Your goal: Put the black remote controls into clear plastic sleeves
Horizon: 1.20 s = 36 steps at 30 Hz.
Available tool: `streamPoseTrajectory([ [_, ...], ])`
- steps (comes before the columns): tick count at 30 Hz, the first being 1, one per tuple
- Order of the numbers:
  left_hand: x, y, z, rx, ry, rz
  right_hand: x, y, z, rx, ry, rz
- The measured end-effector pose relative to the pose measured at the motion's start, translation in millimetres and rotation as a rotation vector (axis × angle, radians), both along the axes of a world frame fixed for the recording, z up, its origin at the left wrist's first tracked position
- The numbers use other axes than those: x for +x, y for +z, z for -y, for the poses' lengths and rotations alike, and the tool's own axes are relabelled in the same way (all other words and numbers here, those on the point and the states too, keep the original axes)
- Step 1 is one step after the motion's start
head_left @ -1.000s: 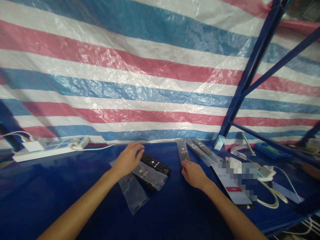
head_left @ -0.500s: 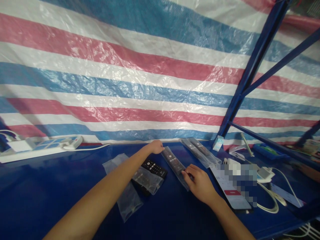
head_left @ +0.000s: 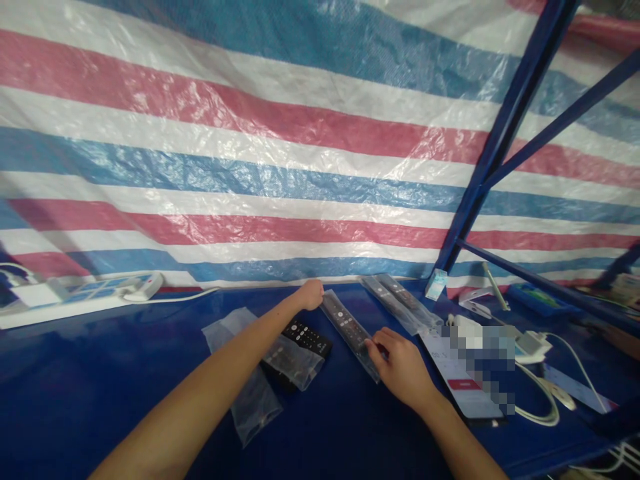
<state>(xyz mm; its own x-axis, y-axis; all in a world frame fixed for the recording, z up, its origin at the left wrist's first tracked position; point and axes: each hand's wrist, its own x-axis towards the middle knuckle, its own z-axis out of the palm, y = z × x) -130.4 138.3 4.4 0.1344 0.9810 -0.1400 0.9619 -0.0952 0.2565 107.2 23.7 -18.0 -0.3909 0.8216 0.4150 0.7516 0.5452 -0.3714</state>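
Note:
A black remote in a clear plastic bag lies slantwise on the blue table, between my hands. My left hand is closed at the bag's far end; its fingertips are mostly hidden. At the near end, my right hand pinches the bag's edge between thumb and curled fingers. Under my left forearm lie a bare black remote and another remote partly covered by a plastic bag. An empty-looking clear bag sits nearer to me. Two more bagged remotes lie beyond my right hand.
A phone with a lit screen, white cables and a small light-blue box are at the right. A white power strip lies at the back left. A blue metal frame rises before the striped sheet.
The view has shifted very slightly. Both hands stay at the two ends of the bagged remote, with hardly any movement.

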Motion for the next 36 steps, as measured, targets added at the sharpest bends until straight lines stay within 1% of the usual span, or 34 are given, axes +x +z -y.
streamPoseTrajectory([
  [4, 0, 3.9, 3, -0.039, 0.005, -0.001, 0, -0.4, 0, -0.024, -0.003, 0.006],
  [7, 3, 6.1, 6, -0.025, 0.007, -0.014, -1, -1.5, 0, -0.022, -0.017, 0.011],
  [10, 7, 9.7, 15, 0.068, 0.022, -0.041, -1, -1.6, 0, -0.02, -0.036, 0.004],
  [13, 11, 19.5, 28, 0.215, 0.045, -0.074, 1, -0.2, 0, -0.017, -0.044, -0.011],
  [15, 14, 30.2, 37, 0.314, 0.045, -0.085, 2, 0.6, 0, -0.011, -0.056, -0.028],
  [18, 19, 50.4, 49, 0.422, 0.026, -0.073, 4, 0.6, -1, -0.01, -0.102, -0.042],
  [22, 26, 78.7, 60, 0.502, 0.009, -0.01, 5, 0.0, -2, -0.033, -0.169, -0.025],
  [26, 35, 103.9, 69, 0.559, -0.03, 0.042, 6, 0.8, -2, -0.05, -0.205, 0.009],
  [32, 47, 136.4, 86, 0.635, -0.073, 0.01, 5, 1.7, 0, -0.059, -0.2, 0.016],
  [36, 48, 156.0, 96, 0.67, -0.074, -0.035, 6, 2.3, 2, -0.1, -0.139, 0.03],
])
